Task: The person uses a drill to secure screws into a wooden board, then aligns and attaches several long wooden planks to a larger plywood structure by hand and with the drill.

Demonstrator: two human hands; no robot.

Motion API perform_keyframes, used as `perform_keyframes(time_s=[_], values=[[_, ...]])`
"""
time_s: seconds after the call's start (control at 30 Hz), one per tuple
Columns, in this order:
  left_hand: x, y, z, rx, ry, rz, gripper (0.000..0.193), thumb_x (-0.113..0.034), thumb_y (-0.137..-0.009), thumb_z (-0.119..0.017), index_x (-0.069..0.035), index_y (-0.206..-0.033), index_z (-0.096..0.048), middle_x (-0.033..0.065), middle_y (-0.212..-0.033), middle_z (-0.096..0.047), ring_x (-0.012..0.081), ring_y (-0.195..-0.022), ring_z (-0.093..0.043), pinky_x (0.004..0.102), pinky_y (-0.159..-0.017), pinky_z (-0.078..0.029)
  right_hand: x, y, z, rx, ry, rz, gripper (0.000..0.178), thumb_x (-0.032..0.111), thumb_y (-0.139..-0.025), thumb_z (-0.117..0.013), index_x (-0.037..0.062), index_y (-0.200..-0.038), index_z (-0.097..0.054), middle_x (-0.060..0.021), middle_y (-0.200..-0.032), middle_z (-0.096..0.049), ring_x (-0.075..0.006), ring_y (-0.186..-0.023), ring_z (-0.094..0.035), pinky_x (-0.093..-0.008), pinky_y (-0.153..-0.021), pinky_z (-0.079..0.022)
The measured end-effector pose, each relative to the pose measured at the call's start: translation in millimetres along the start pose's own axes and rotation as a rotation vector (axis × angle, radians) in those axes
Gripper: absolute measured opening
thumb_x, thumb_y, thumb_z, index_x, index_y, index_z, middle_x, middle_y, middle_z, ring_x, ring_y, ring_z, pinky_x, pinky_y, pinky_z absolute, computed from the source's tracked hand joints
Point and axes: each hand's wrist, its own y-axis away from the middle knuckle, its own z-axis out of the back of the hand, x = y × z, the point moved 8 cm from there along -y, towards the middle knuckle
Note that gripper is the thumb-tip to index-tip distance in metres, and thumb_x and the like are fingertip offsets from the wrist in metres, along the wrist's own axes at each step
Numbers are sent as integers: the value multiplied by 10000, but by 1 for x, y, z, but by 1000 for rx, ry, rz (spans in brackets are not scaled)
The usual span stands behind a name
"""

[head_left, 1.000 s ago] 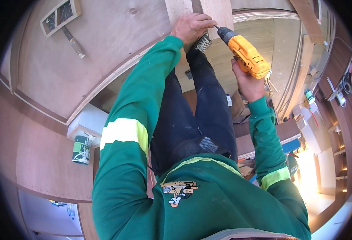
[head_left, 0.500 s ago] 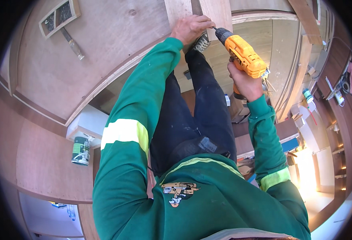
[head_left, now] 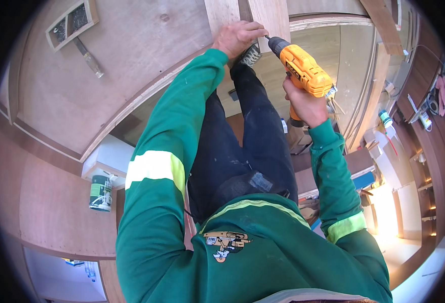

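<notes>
My right hand (head_left: pixel 306 103) is wrapped round the grip of an orange and black cordless drill (head_left: pixel 307 69). The drill's dark chuck points up and to the left, and its thin bit ends beside the fingertips of my left hand (head_left: pixel 240 39). That hand lies across two pale wooden boards (head_left: pixel 269 17), fingers bent and closed near the right board's edge. Whatever it pinches at the bit's tip is too small to make out. Below the boards, a shoe (head_left: pixel 251 55) on my foot partly shows.
A large wooden panel (head_left: pixel 141 55) at the left carries a divided wooden box (head_left: pixel 71 22) of small dark pieces and a scraper-like tool (head_left: pixel 88 58). A green and white can (head_left: pixel 101 193) is at the lower left. Long wooden strips (head_left: pixel 369 96) stand at the right.
The whole view has shifted slightly, so things sit a little further left. The drill and both hands keep nearly the same places relative to the boards.
</notes>
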Motion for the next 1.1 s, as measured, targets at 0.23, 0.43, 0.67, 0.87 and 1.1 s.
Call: perform_keyframes(time_s=[0.23,0.43,0.67,0.87,1.1], values=[[-1,2,1,7,18,16,341,-35,-833,-664,-223,-1104,-748,-56,-1102,-721,204,-956,-714,340,-772,-609,-1,2,-6,-1,-25,-29,268,131,-886,-666,-13,-1111,-697,-128,-956,-744,-240,-885,-726,-354,-799,-550],[0,-1,0,30,49,19,349,-49,-853,-645,-215,-1148,-732,-38,-1136,-712,236,-972,-711,366,-796,-612,11,3,-5,-4,22,6,301,146,-879,-691,-15,-1133,-704,-141,-981,-761,-237,-918,-746,-348,-818,-560],[1,-8,27,-49,289,288,504,59,-840,-560,-174,-1279,-643,11,-1309,-630,349,-1063,-686,441,-848,-605,8,5,-4,-36,62,79,315,180,-862,-715,-11,-1112,-710,-172,-963,-759,-307,-925,-749,-374,-811,-569],[3,-34,45,-165,147,243,358,28,-849,-625,-51,-1193,-682,207,-1285,-613,343,-1118,-648,417,-960,-522,13,1,-3,-37,91,134,314,178,-849,-710,1,-1109,-703,-184,-966,-749,-334,-920,-738,-391,-808,-563],[10,-47,46,-53,356,383,276,86,-856,-550,-46,-1075,-653,92,-1070,-592,268,-891,-694,389,-767,-540,6,-3,-1,-8,47,69,320,182,-854,-697,5,-1120,-698,-178,-974,-747,-322,-914,-735,-381,-813,-560]])
